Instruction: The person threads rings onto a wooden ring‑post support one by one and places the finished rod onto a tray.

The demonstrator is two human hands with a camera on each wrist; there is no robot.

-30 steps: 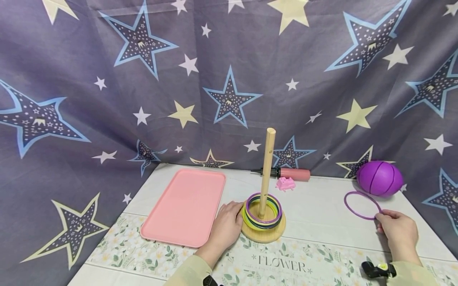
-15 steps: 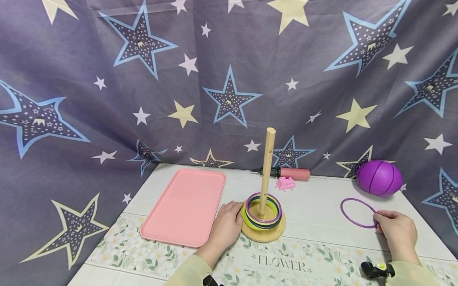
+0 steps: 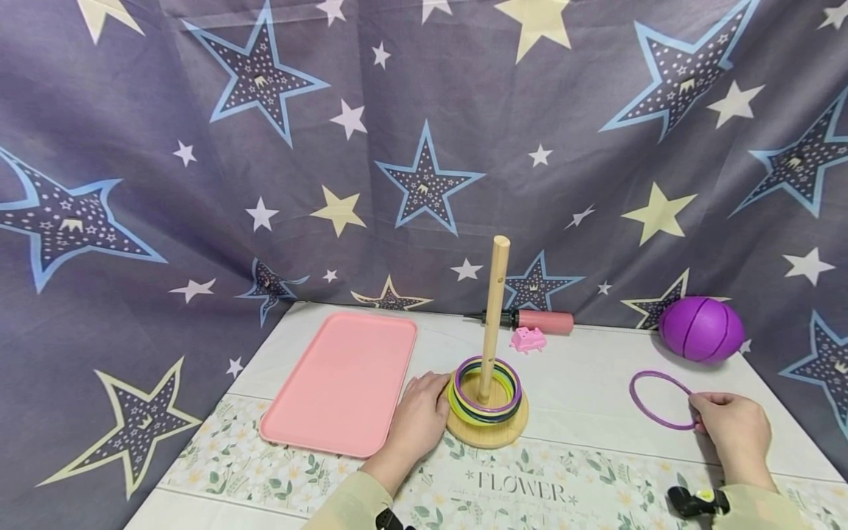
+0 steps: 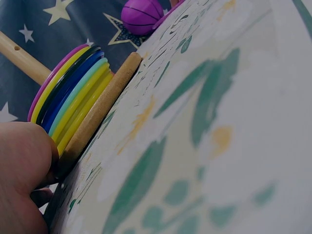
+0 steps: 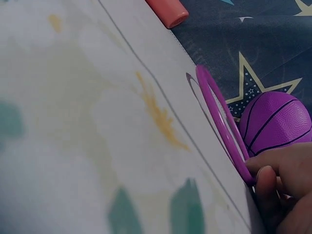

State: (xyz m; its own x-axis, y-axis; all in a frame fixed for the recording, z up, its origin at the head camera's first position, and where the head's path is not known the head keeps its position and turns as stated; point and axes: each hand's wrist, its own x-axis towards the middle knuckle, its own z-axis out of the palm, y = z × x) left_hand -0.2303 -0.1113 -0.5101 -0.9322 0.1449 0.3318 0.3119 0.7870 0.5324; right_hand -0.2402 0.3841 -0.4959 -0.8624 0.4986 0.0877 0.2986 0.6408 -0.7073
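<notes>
A wooden ring-toss stand (image 3: 493,437) has an upright peg and a round base. Several coloured rings (image 4: 73,95) lie stacked around its peg, a purple one on top. My left hand (image 3: 420,416) holds the left edge of the base; some fingertips are hidden. At the right, my right hand (image 3: 735,430) pinches the near right edge of a loose purple ring (image 3: 640,406) between thumb and finger. In the right wrist view this ring (image 5: 219,117) stands a little off the table, with its shadow beside it.
A pink tray (image 3: 341,383) lies left of the stand. Behind the stand are a red hand pump (image 3: 545,322) and a small pink toy (image 3: 528,339). A purple ball (image 3: 702,329) sits at the back right, before the starry curtain (image 3: 424,184).
The pinched purple ring has swung down toward the near side and slightly left. My right hand has shifted slightly left; my left hand has stayed at the base.
</notes>
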